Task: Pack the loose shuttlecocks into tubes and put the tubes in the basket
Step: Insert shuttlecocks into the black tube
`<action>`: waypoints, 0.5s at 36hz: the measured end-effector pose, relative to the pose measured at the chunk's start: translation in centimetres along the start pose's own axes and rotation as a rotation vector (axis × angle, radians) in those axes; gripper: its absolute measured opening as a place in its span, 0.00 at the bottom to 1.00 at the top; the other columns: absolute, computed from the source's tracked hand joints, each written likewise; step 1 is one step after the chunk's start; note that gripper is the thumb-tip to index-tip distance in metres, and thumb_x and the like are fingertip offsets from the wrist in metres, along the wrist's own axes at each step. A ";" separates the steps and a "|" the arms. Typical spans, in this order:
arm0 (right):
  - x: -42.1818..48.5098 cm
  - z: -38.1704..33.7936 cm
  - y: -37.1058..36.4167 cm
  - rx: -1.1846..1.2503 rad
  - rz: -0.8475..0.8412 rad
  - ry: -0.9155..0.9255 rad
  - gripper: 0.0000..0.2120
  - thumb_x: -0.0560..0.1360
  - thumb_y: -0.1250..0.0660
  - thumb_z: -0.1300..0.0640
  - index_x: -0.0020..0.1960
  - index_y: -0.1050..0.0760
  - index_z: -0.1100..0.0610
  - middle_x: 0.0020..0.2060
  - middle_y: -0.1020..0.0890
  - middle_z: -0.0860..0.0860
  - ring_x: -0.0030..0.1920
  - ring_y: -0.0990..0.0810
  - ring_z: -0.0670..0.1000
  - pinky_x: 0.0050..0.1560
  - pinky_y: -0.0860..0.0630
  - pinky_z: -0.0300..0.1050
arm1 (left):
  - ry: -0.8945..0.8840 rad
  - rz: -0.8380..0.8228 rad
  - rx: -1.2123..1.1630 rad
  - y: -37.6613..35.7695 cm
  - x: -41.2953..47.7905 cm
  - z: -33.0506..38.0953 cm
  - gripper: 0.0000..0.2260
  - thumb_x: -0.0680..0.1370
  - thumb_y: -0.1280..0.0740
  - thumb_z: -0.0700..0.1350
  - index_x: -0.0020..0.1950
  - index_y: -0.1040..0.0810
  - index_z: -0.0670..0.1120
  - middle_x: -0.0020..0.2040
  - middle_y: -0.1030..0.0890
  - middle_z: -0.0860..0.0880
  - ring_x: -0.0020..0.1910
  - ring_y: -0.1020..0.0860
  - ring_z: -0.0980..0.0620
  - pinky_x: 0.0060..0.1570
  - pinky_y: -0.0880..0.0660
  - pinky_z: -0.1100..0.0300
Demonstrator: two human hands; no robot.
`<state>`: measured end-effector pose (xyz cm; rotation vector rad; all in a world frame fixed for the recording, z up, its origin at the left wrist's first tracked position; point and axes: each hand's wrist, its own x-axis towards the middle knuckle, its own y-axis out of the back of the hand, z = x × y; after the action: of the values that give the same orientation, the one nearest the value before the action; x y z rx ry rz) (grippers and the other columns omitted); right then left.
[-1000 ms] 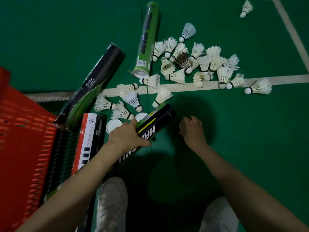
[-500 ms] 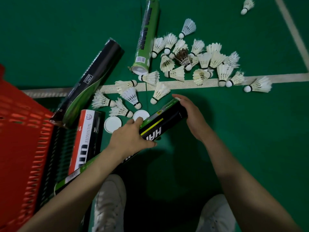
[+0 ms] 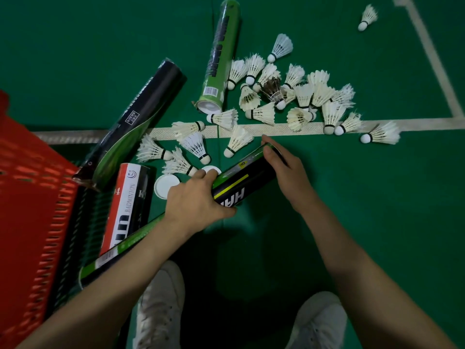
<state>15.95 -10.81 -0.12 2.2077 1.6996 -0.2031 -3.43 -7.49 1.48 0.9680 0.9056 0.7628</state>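
The left hand (image 3: 198, 200) is closed around the middle of a black-and-green shuttlecock tube (image 3: 241, 181), which lies tilted above the green court floor (image 3: 377, 210) with its far end pointing up and right. The right hand (image 3: 289, 177) cups that far end, fingers (image 3: 270, 149) wrapped over the rim; whether a cap sits there cannot be told. Two white tube caps (image 3: 166, 185) lie on the floor just beside the left hand's knuckles. Loose feather shuttlecocks (image 3: 302, 96) are scattered beyond the tube, most clustered on and above the white court line (image 3: 276, 128), a few nearer ones (image 3: 176, 152) just left of the tube, and one (image 3: 367, 17) well apart at upper right. A green tube (image 3: 221, 59) lies on the floor, its open end facing the cluster. A black tube (image 3: 141, 117) leans on the rim of the red basket (image 3: 30, 210) at left. A red, white and black tube (image 3: 128, 205) lies beside the basket. White shoes (image 3: 161, 306) are visible at the bottom edge.
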 end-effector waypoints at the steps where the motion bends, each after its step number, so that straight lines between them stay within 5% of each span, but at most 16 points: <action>1: 0.1 -0.1 -0.1 0.022 0.010 -0.005 0.15 0.78 0.39 0.45 0.65 0.28 0.38 0.60 0.24 0.41 0.61 0.26 0.39 0.59 0.34 0.32 | 0.000 0.003 -0.002 0.0 -0.1 0.1 0.27 0.62 0.29 0.66 0.52 0.30 0.51 0.48 0.26 0.52 0.47 0.22 0.44 0.40 0.32 0.57; 7: 0.2 0.1 0.0 0.171 0.126 -0.117 0.15 0.78 0.36 0.49 0.63 0.24 0.49 0.57 0.20 0.45 0.57 0.23 0.42 0.61 0.29 0.41 | -0.014 -0.021 0.010 0.2 0.4 0.6 0.29 0.61 0.30 0.67 0.54 0.29 0.52 0.49 0.26 0.53 0.48 0.22 0.45 0.41 0.32 0.57; 13: 0.2 0.5 0.6 0.284 0.177 -0.269 0.38 0.62 0.31 0.36 0.66 0.26 0.54 0.64 0.23 0.50 0.64 0.25 0.49 0.70 0.34 0.51 | -0.027 -0.040 -0.008 -0.8 0.2 1.5 0.26 0.61 0.30 0.68 0.47 0.33 0.52 0.46 0.27 0.52 0.46 0.22 0.45 0.40 0.31 0.57; 18: 0.5 1.0 0.5 0.349 0.222 -0.296 0.27 0.67 0.31 0.42 0.62 0.23 0.55 0.58 0.19 0.52 0.59 0.22 0.51 0.65 0.29 0.50 | -0.021 -0.042 -0.004 -1.2 0.1 1.6 0.27 0.61 0.30 0.69 0.46 0.36 0.53 0.46 0.27 0.52 0.46 0.22 0.44 0.39 0.32 0.57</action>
<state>16.67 -10.79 -1.18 2.4381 1.3279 -0.7790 -1.81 -8.41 0.79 0.9492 0.9033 0.7179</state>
